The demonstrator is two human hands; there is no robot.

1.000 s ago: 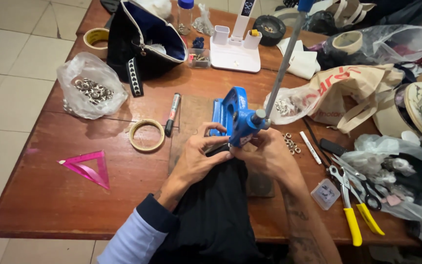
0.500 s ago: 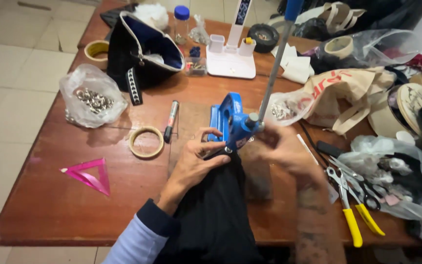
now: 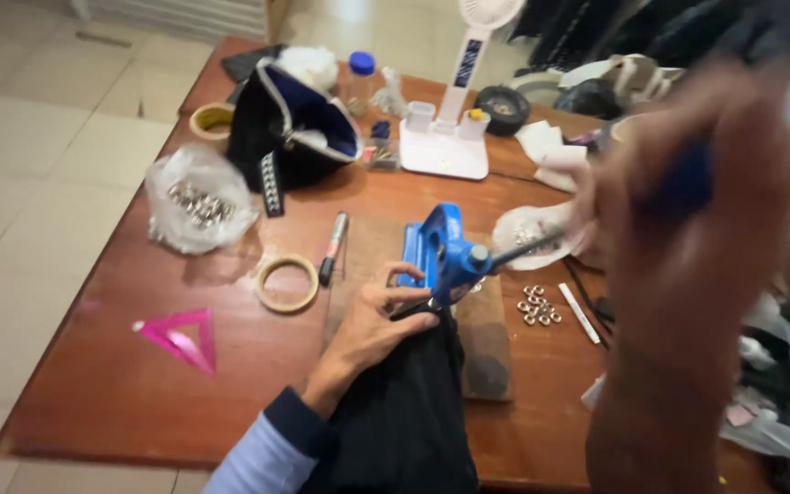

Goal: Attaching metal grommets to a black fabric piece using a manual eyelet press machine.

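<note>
Wooden table (image 3: pixel 139 393) carries everything. Black cloth (image 3: pixel 404 412) runs from the near edge up to the blue hand press (image 3: pixel 441 252), its top edge tucked under the press head.

Left hand (image 3: pixel 372 325) lies flat on the cloth just below the press, fingers spread, pinning the fabric in place. Right hand (image 3: pixel 697 210) is up and to the right, close to the camera and blurred, closed around the blue grip of the press lever (image 3: pixel 528 247).

Step, as I read it: cloth is positioned, lever is about to be worked to set a metal ring. The stroke calls for the cloth held flat and left fingertips kept out from under the head.

Left of the left hand:
- clear bag of metal rings (image 3: pixel 196 201)
- pink plastic triangle (image 3: pixel 180 334)
- tape roll (image 3: pixel 287 284)
- marker (image 3: pixel 333 247)

Beyond the press: open dark pouch (image 3: pixel 290 128), white desk fan (image 3: pixel 464 101).

Between the press and the right hand: small cluster of loose metal rings (image 3: pixel 538 306), white pen (image 3: pixel 581 314) beside it.
</note>
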